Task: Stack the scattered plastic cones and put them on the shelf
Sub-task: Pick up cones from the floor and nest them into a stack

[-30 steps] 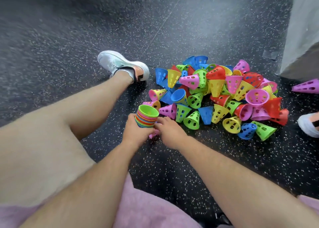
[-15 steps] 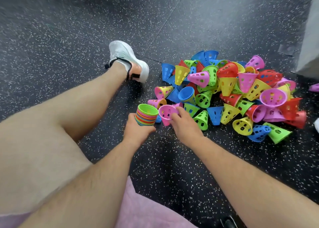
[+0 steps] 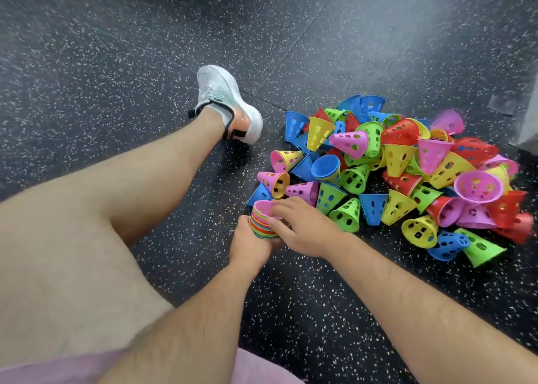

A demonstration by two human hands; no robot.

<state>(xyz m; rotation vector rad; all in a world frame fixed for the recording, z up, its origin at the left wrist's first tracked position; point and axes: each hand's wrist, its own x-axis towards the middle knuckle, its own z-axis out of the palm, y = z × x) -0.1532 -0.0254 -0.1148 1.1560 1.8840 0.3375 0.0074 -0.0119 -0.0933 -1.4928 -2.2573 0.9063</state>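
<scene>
Our left hand [image 3: 251,247]: we grip the stack [image 3: 262,226] from below and behind, palm wrapped round its lower part. The fingers curl under it and are mostly hidden, so we cannot tell how they are spread.
Our right hand [image 3: 305,229]: it comes in from the right, knuckles up. The forefinger lies across the rim of the pink cone [image 3: 263,207] and the thumb presses against the side of the stack, so we pinch that cone between them. The other fingers are bent and close together.
Stack: a short column of nested cones, rims banded in red, orange, yellow, green and blue, mouth upward and tilted slightly away from us. It is held just above the floor [image 3: 116,49] between our knees.
Pink cone: it sits on top of the stack, nested into it, with only its rim and inside showing.
Pile [image 3: 407,174]: loose cones in blue, yellow, green, red and pink lie heaped on the floor to the right of our hands. The nearest green one [image 3: 348,216] is just beside our right wrist.
Leg [image 3: 116,194]: our left leg stretches out bare across the floor, ending in a white shoe [image 3: 224,101] near the pile's left edge.
Shorts [image 3: 58,369]: pink fabric shows at the bottom edge.
Floor: dark rubber with pale speckles.
</scene>
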